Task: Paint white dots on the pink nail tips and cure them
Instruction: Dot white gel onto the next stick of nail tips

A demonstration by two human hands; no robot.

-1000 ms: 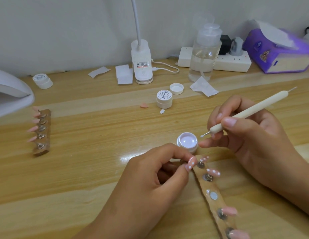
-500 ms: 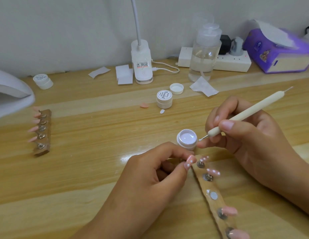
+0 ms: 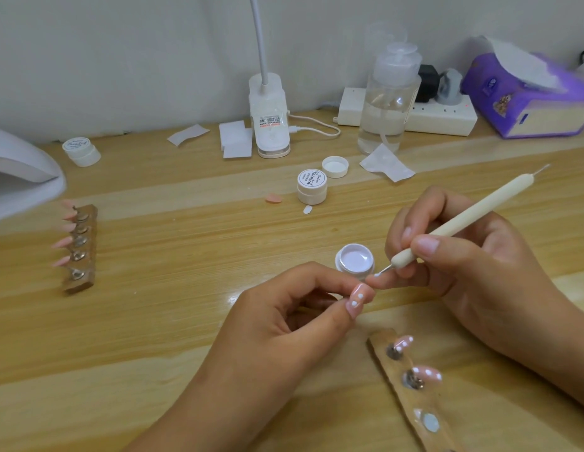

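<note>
Centrally, a pink nail tip point(image 3: 356, 299) (two white dots showing) sits pinched between thumb and forefinger of the left hand point(image 3: 284, 324), while the right hand point(image 3: 473, 275) grips a dotting tool point(image 3: 473, 212) pen-fashion beside the open gel pot point(image 3: 355, 260) on the counter point(image 3: 186, 256).

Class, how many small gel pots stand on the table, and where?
3. The far-left pot, lidded, by the curing lamp; the middle pot, lidded, beside a loose lid; the open pot by the dotting tool. None seems hidden.
</note>
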